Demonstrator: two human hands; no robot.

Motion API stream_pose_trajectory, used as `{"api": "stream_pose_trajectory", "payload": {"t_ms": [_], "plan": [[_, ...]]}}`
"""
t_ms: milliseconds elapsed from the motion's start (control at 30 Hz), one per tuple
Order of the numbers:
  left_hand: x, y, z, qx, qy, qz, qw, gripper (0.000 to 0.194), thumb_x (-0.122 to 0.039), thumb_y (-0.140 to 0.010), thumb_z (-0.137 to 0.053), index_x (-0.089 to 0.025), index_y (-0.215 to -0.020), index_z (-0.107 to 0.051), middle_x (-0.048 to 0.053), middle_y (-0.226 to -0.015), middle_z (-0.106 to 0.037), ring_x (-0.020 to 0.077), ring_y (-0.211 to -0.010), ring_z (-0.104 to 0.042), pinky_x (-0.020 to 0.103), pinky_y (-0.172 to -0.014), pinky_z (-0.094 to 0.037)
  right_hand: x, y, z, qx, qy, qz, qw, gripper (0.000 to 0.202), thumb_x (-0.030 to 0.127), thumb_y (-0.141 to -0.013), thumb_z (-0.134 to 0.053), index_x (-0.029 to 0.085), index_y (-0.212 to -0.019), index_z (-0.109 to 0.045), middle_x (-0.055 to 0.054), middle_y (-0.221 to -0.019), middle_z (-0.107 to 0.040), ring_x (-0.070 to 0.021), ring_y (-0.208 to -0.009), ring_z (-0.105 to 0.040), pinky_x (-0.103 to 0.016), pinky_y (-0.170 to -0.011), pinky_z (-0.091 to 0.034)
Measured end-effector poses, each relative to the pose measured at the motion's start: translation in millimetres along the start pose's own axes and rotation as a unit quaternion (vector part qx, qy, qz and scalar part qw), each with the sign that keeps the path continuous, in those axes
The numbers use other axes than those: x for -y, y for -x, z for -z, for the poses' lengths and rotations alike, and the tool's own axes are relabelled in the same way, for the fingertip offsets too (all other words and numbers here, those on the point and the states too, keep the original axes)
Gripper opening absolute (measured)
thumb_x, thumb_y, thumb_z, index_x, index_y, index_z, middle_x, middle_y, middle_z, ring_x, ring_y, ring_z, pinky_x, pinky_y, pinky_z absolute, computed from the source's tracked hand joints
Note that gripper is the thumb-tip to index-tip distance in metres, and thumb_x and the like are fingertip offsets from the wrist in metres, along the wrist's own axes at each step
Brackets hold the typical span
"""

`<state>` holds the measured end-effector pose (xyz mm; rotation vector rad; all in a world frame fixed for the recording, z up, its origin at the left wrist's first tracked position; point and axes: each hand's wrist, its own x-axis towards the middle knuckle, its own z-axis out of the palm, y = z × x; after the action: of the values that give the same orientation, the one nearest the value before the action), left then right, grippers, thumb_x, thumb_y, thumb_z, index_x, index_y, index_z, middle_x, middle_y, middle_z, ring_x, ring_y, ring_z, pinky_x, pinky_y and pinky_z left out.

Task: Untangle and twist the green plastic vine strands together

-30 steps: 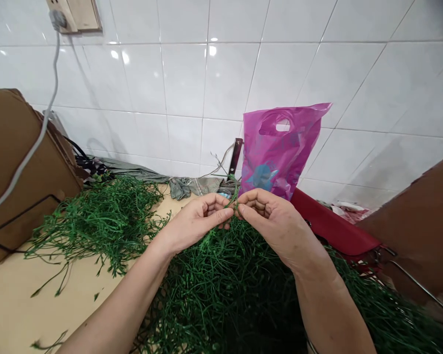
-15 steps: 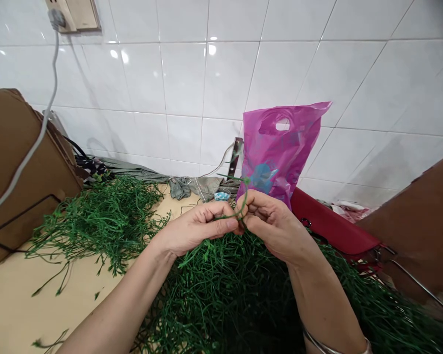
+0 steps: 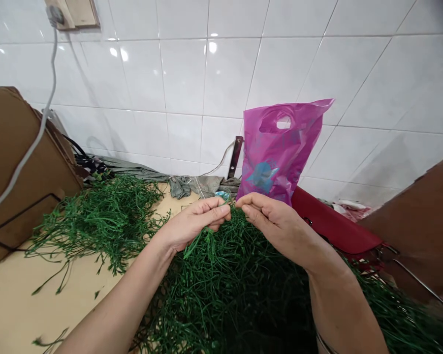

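Observation:
My left hand [image 3: 201,219] is closed, thumb against the fingers, on a thin green artificial plant stem [image 3: 226,202]. A short green tip of it shows above the thumb. A small gap to the right, my right hand [image 3: 268,214] is curled with thumb and fingertips pinched; whether something small sits between them is hidden. Under both hands spreads a large heap of green artificial plant stems [image 3: 221,290], thin and tangled. A second, smaller pile of the same stems [image 3: 107,216] lies on the left of the pale tabletop [image 3: 96,314].
Behind my hands a purple plastic bag [image 3: 280,152] stands against the white tiled wall [image 3: 180,73]. A red bag [image 3: 335,223] lies to its right. Cardboard boxes [image 3: 22,162] flank the left side, with a grey cable [image 3: 40,128] hanging in front. Grey cloth [image 3: 184,184] lines the wall's foot.
My hands have drawn apart, the right one shifting slightly right. The green stem that curved up between both hands is no longer visible there; only a short piece shows at my left hand.

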<state>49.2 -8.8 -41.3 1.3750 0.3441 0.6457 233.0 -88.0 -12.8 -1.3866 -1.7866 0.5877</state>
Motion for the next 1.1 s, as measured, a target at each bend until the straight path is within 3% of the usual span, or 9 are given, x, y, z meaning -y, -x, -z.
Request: {"api": "stream_pose_trajectory", "payload": {"t_ms": [67,167,300,433,567,733,833,933,1100], "plan": [[-2,2,-0.7,0.023,0.039,-0.003,0.999,0.036,-0.042,-0.091,-0.067,-0.014,-0.072,-0.054,-0.005,-0.064,-0.041,0.0058,-0.053,-0.028,0.022,-0.051,-0.021,2,3,2,0.019,0.014,0.015,1.0,0.023,0.03,-0.099,-0.046,0.019,-0.083,-0.058,0.003,-0.069,-0.045,-0.0119,-0.061,-0.038,-0.026,-0.054,-0.031],[-5,8,-4.9,0.06,0.105,-0.013,0.993,0.038,-0.04,-0.088,-0.071,-0.015,-0.069,-0.049,-0.008,-0.058,-0.034,0.0044,-0.048,-0.021,0.022,-0.049,-0.017,1,6,2,0.089,-0.1,0.027,0.991,0.027,0.038,-0.102,-0.048,0.02,-0.085,-0.058,0.006,-0.063,-0.041,-0.0103,-0.055,-0.037,-0.025,-0.051,-0.031],[-8,12,-9.6,0.082,0.128,-0.013,0.988,0.038,-0.044,-0.085,-0.073,-0.016,-0.074,-0.049,-0.009,-0.058,-0.035,0.0043,-0.047,-0.019,0.022,-0.049,-0.018,-4,3,0,0.136,-0.228,0.076,0.961,0.025,0.039,-0.102,-0.049,0.02,-0.089,-0.058,0.002,-0.068,-0.059,-0.0127,-0.063,-0.058,-0.026,-0.064,-0.046],[-16,11,-6.2,0.025,-0.042,-0.033,0.998,0.038,-0.053,-0.09,-0.063,-0.017,-0.081,-0.054,-0.005,-0.069,-0.04,0.0083,-0.056,-0.03,0.023,-0.053,-0.025,1,-1,-1,0.038,-0.093,0.063,0.993,0.019,0.029,-0.098,-0.053,0.02,-0.086,-0.063,-0.001,-0.082,-0.064,-0.0145,-0.079,-0.059,-0.026,-0.074,-0.046],[-17,8,-3.8,-0.065,-0.229,-0.053,0.97,0.032,-0.047,-0.084,-0.071,-0.018,-0.092,-0.06,-0.004,-0.076,-0.049,0.0107,-0.065,-0.038,0.024,-0.059,-0.03,14,2,-5,-0.016,0.02,0.041,0.999,0.015,0.025,-0.095,-0.056,0.021,-0.085,-0.065,0.002,-0.078,-0.063,-0.0134,-0.073,-0.055,-0.025,-0.068,-0.042],[-9,3,-5.3,-0.114,-0.255,-0.105,0.954,0.023,-0.038,-0.085,-0.069,-0.017,-0.09,-0.063,-0.002,-0.078,-0.059,0.0119,-0.07,-0.048,0.025,-0.064,-0.037,20,5,-17,-0.095,0.107,0.05,0.988,0.01,0.013,-0.088,-0.055,0.021,-0.083,-0.06,0.004,-0.075,-0.06,-0.0119,-0.07,-0.054,-0.024,-0.067,-0.04],[-10,3,-5.3,-0.119,-0.319,-0.109,0.934,0.019,-0.034,-0.087,-0.067,-0.017,-0.083,-0.063,-0.003,-0.07,-0.055,0.0113,-0.066,-0.046,0.025,-0.062,-0.034,18,4,-22,-0.122,0.156,0.051,0.979,0.013,0.01,-0.085,-0.053,0.021,-0.079,-0.05,0.005,-0.071,-0.052,-0.0115,-0.065,-0.048,-0.025,-0.062,-0.036],[-14,5,-5.7,-0.1,-0.349,-0.096,0.927,0.026,-0.038,-0.091,-0.063,-0.018,-0.076,-0.056,-0.005,-0.065,-0.049,0.0102,-0.062,-0.04,0.024,-0.057,-0.03,19,5,-26,-0.114,0.175,0.028,0.978,0.018,0.009,-0.086,-0.049,0.023,-0.079,-0.04,0.007,-0.066,-0.041,-0.0114,-0.058,-0.038,-0.025,-0.057,-0.03],[-17,8,-5.1,-0.066,-0.284,-0.085,0.953,0.034,-0.043,-0.096,-0.056,-0.019,-0.073,-0.048,-0.006,-0.063,-0.04,0.0093,-0.057,-0.034,0.024,-0.053,-0.027,26,10,-24,-0.02,0.158,0.001,0.987,0.019,0.023,-0.101,-0.041,0.023,-0.083,-0.04,0.006,-0.065,-0.042,-0.0124,-0.058,-0.035,-0.027,-0.055,-0.025]]}}
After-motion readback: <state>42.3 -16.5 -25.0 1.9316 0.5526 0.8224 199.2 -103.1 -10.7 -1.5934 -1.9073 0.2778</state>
